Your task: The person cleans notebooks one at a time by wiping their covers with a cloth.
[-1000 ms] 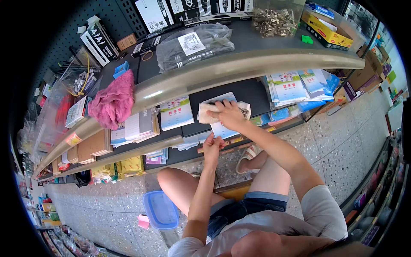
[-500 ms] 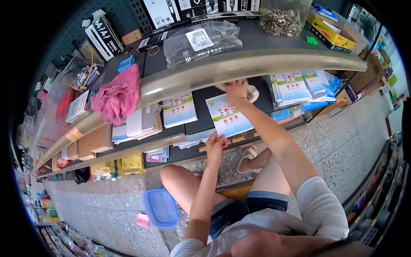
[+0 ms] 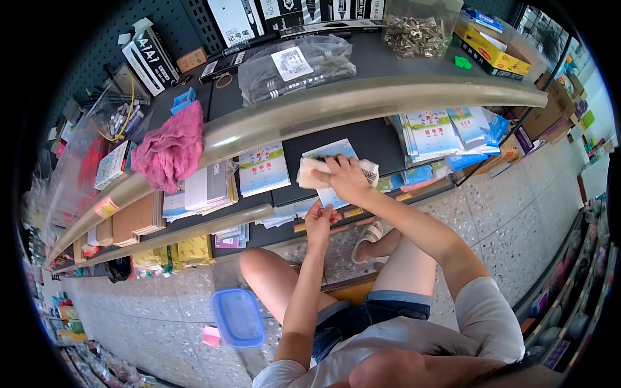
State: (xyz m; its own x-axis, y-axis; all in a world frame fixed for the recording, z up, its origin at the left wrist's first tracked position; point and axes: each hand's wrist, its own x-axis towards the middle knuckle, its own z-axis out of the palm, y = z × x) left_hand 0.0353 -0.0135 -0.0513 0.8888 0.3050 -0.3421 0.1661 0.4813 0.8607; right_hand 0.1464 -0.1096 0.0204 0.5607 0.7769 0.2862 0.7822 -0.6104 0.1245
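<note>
A blue-and-white booklet (image 3: 336,150) lies on the dark middle shelf, partly covered by a cream cloth (image 3: 313,174). My right hand (image 3: 346,178) presses this cloth flat on the booklet, its fingers wrapped over the cloth. At the booklet's lower edge, my left hand (image 3: 320,223) pinches the near corner between thumb and fingers. Another booklet (image 3: 263,169) lies just to the left, and a stack of similar booklets (image 3: 430,134) is at the right of the shelf.
A pink cloth (image 3: 169,147) hangs over the clear shelf rail (image 3: 381,97). Above it are a plastic bag of pens (image 3: 294,68) and a bin of metal clips (image 3: 419,33). A blue plastic tub (image 3: 239,318) stands on the floor by my left knee.
Since half a second ago, my right hand and the cream cloth have come down from beneath the rail onto the booklet, covering its middle. My left hand still holds the lower corner.
</note>
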